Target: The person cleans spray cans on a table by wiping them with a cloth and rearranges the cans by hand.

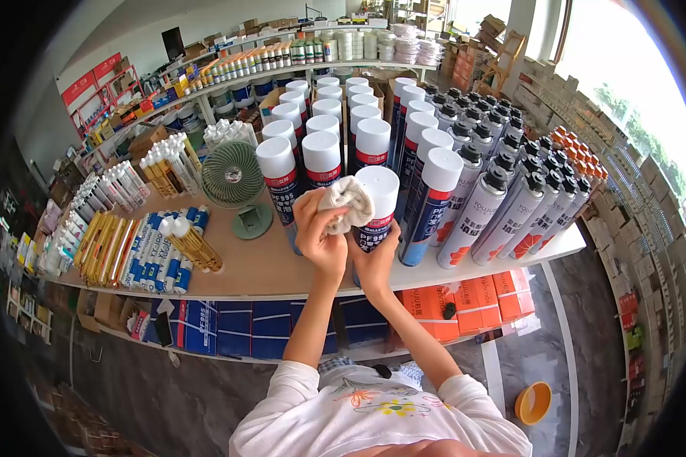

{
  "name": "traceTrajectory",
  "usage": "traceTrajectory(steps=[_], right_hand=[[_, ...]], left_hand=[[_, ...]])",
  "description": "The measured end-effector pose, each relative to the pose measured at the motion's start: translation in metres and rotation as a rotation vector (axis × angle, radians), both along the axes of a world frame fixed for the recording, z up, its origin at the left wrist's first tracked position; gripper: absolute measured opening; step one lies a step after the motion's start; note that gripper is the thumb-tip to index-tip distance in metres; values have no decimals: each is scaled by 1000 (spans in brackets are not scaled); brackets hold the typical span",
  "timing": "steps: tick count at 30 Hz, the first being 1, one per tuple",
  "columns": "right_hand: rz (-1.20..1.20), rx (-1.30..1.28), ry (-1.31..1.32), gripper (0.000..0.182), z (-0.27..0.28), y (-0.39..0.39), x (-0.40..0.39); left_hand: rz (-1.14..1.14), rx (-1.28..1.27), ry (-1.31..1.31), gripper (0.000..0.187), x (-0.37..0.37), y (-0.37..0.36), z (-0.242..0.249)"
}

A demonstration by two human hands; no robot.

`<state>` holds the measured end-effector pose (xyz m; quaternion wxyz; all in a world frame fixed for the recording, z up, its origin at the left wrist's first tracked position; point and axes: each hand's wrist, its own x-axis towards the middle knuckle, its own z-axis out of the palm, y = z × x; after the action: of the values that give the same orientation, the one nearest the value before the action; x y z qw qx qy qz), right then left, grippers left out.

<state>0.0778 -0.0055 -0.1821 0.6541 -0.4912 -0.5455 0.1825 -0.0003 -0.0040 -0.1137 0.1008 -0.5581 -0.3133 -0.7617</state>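
In the head view my left hand (318, 232) is closed around a bunched whitish cloth (352, 204). The cloth presses against the side of a spray can (378, 194) with a white cap, a red band and a dark blue body. Lower on that same can, my right hand (375, 259) wraps its fingers round the body. The can stands upright or nearly so at the table's front edge; its base is hidden behind my right hand. Rows of matching white-capped cans (322, 156) stand just behind it, with one more can (434, 206) close to its right.
Silver cans with black tops (489, 209) fill the table's right side. A green fan (238, 175) stands left of the cans, near blue-and-white tubes (160, 251). Blue boxes (255, 327) and orange boxes (476, 305) sit below the tabletop (282, 283). An orange bucket (533, 402) is on the floor.
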Motion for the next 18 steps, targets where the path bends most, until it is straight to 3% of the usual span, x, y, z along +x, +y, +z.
traceTrajectory(steps=[3,6,7,9,12,15,18], right_hand=[[6,-86,24,74,3,-3,3],[283,21,118,45,-16,8,10],[221,53,-76,36,-22,7,9],[299,11,108,47,-21,11,11],[-17,22,-17,77,-4,1,1],[1,-45,38,76,0,-1,-1],[-67,-1,-35,79,-5,2,-2]], left_hand=[[-48,-65,-86,27,3,-5,-4],[63,105,498,12,6,-26,3],[118,112,621,9,8,-27,5],[120,147,627,9,4,-23,10],[7,61,95,20,-3,-1,2],[-59,-118,-104,26,-8,7,-2],[89,2,84,23,-5,-5,-4]])
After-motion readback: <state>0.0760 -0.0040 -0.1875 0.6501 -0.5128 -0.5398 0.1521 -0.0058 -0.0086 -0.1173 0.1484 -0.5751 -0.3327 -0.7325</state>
